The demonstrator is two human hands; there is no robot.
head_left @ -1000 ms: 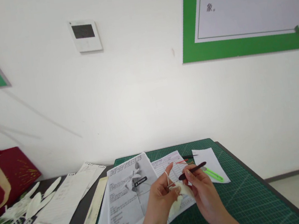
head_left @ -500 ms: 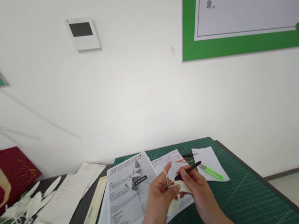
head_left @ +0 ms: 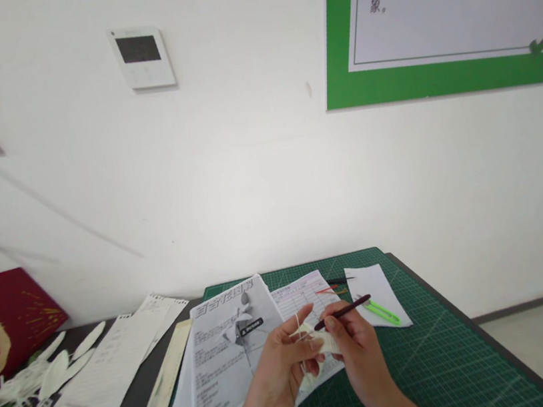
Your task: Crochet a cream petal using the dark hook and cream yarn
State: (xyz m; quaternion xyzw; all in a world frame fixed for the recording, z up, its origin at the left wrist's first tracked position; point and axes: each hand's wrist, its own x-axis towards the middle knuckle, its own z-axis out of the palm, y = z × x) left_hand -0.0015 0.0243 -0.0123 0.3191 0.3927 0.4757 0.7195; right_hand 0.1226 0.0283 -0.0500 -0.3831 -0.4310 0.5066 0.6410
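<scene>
While the left hand [head_left: 289, 354] pinches the cream yarn piece [head_left: 328, 342] above a printed sheet [head_left: 299, 296], presumably keeping the strand [head_left: 297, 323] taut, the right hand's [head_left: 360, 339] grip encloses a slender dark tool [head_left: 343, 312].

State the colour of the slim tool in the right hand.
The slim tool in the right hand is dark reddish brown, seen in the head view.

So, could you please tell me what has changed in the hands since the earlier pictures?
The right hand has brought the dark tool slightly leftward, its tip now closer to the raised finger of the left hand. Nothing was newly taken or let go: the left hand still holds the cream piece. The green knife and printed sheet stayed where they lay.
</scene>
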